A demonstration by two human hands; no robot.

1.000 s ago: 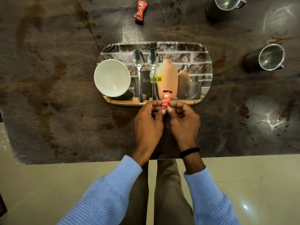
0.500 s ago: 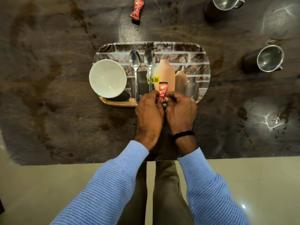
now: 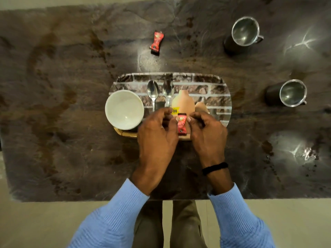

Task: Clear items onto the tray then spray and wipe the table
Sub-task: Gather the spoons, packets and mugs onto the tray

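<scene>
I have the red sachet point(image 3: 181, 125) pinched at its side edges between my left hand point(image 3: 157, 140) and right hand point(image 3: 207, 138), over the near rim of the tray point(image 3: 170, 74). It looks feather-light, crinkly and slick, so I'd grip a crimped end, lightly.

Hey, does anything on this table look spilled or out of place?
Yes. Brown stains streak the left of the table, and dark crumbs dot its right. A far sachet and two mugs sit off the tray. The bowl overhangs the tray's left rim. The left hand and right hand pinch a second sachet at its near rim.
</scene>
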